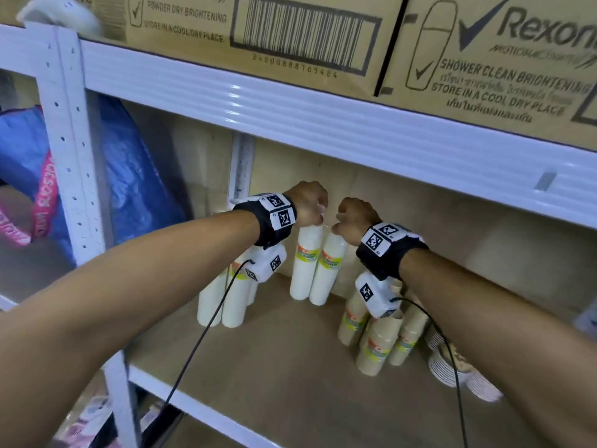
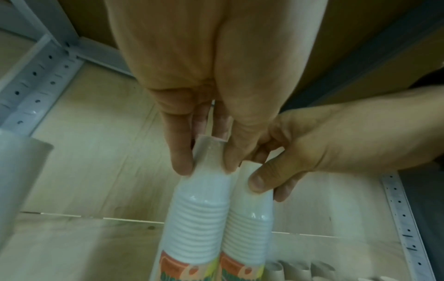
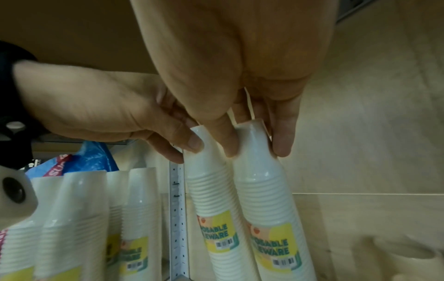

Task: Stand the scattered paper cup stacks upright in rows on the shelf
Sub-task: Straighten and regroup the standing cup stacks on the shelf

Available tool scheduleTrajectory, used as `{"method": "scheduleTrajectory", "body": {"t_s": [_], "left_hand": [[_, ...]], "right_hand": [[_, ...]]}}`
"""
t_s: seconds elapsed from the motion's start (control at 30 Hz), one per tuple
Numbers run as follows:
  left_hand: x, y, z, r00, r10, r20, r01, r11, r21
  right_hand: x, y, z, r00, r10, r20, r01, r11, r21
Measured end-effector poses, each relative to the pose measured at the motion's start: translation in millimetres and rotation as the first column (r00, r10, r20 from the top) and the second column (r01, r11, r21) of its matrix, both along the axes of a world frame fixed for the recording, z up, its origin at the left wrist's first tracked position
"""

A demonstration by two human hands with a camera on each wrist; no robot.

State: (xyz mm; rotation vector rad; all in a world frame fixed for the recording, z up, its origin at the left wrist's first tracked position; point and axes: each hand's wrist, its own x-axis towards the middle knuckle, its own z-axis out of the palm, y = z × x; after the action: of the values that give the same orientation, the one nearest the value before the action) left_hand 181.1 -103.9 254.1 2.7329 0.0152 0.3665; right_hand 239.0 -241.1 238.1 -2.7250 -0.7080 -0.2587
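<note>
Pinching the twisted plastic top of a tall white paper cup stack in a clear sleeve (image 1: 305,263), the left hand (image 1: 308,202) held it between thumb and fingertips (image 2: 180,161). The right hand (image 1: 355,216) gripped the top of a second, matching white cup stack (image 1: 328,270) the same way, thumb on one side and fingers on the other. Both stacks stood on end, long axes near vertical, tops leaning slightly toward the hands, sides touching, printed labels facing out. They sat toward the back of the pale wooden shelf board (image 1: 274,367), at about 12 o'clock from its bare middle.

Both wrists were bent downward, knuckles up, forearms reaching in from 6 o'clock under the white metal shelf beam (image 1: 323,124), which hung just above the knuckles. At 9 o'clock of the held pair stood a cluster of upright white cup stacks (image 1: 223,302) beside the perforated white shelf post (image 1: 240,166). At 4 o'clock, brown paper cup stacks (image 1: 378,344) leaned together, with striped cup stacks lying on their sides (image 1: 452,370) just beyond. Open board lay at 6 o'clock, up to the front edge.
</note>
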Motion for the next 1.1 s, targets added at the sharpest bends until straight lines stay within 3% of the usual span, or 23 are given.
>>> {"method": "scheduleTrajectory", "body": {"t_s": [0.43, 0.7, 0.87, 1.1], "left_hand": [[61.1, -6.4, -27.4, 0.998, 0.012, -0.059, -0.017, 0.996, -0.086], [74.4, -6.6, -26.0, 0.996, 0.004, -0.091, -0.012, 0.996, -0.083], [80.0, -8.4, -29.5, 0.999, 0.029, -0.018, -0.031, 0.991, -0.132], [76.8, -8.8, -29.3, 0.999, 0.013, -0.052, -0.023, 0.978, -0.209]], "right_hand": [[65.8, -4.9, -16.8, 0.998, -0.043, -0.054, 0.043, 0.999, 0.013], [78.4, 4.9, -28.8, 0.998, -0.028, -0.063, 0.03, 0.999, 0.02], [80.6, 4.9, -31.1, 0.996, -0.038, -0.085, 0.043, 0.998, 0.052], [79.3, -1.9, -35.0, 0.988, -0.076, -0.134, 0.088, 0.993, 0.08]]}}
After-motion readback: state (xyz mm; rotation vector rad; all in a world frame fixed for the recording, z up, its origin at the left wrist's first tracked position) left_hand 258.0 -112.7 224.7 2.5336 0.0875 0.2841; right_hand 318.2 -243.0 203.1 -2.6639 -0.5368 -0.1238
